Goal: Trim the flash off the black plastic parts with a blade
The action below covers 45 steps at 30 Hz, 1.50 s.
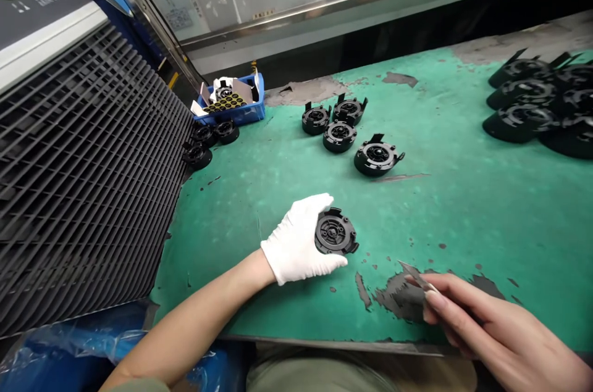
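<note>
My left hand (301, 241), in a white glove, grips a round black plastic part (334, 232) from its left side. Ribs and small clips show on the part's upturned face. Bare, my right hand (463, 312) pinches a thin pointed blade (414, 273) between thumb and fingers, its tip toward the left, a short way right of the held part. Just beyond my left hand sits another round black part (377, 155) with upright tabs. Behind it, a small group of similar parts (340, 136) stands together.
A blue bin (238, 113) with assorted pieces stands at the back left, black parts (198, 155) beside it. More black parts (521, 122) are stacked at the right. A slatted dark grey panel (88, 170) borders the left. The green mat (463, 207) is worn through in patches.
</note>
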Each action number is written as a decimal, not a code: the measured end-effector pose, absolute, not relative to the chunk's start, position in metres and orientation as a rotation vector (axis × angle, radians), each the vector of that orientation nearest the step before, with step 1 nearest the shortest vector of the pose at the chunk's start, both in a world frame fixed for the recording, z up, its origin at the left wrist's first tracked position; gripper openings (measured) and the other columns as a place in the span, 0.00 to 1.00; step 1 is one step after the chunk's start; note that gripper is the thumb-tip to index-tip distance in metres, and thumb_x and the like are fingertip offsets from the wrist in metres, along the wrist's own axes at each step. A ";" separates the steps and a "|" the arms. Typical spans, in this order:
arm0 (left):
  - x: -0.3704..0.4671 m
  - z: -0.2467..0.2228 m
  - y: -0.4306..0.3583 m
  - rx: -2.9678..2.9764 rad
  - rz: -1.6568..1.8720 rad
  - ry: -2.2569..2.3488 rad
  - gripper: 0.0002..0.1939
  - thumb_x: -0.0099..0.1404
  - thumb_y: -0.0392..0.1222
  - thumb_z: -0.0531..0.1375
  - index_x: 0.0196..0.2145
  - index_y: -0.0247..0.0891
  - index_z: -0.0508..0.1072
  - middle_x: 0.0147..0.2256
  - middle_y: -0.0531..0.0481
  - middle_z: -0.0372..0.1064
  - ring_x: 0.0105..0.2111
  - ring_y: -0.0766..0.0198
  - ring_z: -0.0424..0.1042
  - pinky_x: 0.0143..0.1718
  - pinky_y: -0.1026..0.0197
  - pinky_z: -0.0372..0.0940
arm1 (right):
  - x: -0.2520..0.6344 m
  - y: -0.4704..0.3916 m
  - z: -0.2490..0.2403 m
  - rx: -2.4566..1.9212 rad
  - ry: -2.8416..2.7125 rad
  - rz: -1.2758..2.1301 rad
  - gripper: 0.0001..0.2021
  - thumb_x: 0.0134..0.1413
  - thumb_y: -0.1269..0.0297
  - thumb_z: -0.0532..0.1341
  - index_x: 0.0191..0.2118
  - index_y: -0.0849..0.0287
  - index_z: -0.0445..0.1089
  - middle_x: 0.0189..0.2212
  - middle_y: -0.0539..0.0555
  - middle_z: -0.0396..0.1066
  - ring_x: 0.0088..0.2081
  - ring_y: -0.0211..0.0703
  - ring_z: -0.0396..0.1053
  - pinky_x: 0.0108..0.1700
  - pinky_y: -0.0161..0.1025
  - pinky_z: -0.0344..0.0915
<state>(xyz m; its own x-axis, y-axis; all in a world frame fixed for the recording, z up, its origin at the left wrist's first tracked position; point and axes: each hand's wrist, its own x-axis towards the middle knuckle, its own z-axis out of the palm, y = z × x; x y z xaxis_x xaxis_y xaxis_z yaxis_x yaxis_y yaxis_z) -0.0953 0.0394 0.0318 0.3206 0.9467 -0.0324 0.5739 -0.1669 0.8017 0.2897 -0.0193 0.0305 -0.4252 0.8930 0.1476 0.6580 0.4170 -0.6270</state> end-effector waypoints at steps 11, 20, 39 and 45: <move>-0.106 0.045 0.055 1.861 0.519 1.152 0.56 0.65 0.58 0.89 0.83 0.48 0.77 0.82 0.32 0.78 0.83 0.26 0.77 0.89 0.22 0.70 | 0.274 -0.012 0.030 -1.306 -2.068 0.960 0.21 0.90 0.42 0.63 0.62 0.47 0.90 0.44 0.56 0.93 0.37 0.54 0.91 0.37 0.39 0.86; -0.121 0.050 0.042 1.800 0.734 1.126 0.48 0.75 0.67 0.84 0.82 0.46 0.79 0.85 0.28 0.75 0.85 0.29 0.76 0.88 0.27 0.73 | 0.268 -0.001 0.044 -1.162 -2.203 0.686 0.17 0.93 0.49 0.61 0.60 0.45 0.88 0.46 0.52 0.94 0.38 0.53 0.92 0.39 0.41 0.89; -0.102 0.067 0.007 2.249 0.431 1.137 0.43 0.71 0.47 0.82 0.79 0.50 0.77 0.69 0.37 0.87 0.68 0.35 0.89 0.70 0.35 0.88 | 0.223 -0.062 0.036 -1.116 -2.344 0.653 0.26 0.90 0.71 0.59 0.83 0.52 0.72 0.60 0.57 0.93 0.52 0.47 0.95 0.50 0.34 0.88; -0.103 0.073 0.008 2.282 0.416 1.121 0.36 0.72 0.44 0.78 0.74 0.48 0.77 0.66 0.36 0.89 0.68 0.36 0.90 0.71 0.35 0.88 | 0.201 -0.070 0.035 -1.104 -2.319 0.553 0.21 0.85 0.75 0.57 0.72 0.58 0.77 0.47 0.55 0.90 0.42 0.46 0.90 0.44 0.38 0.86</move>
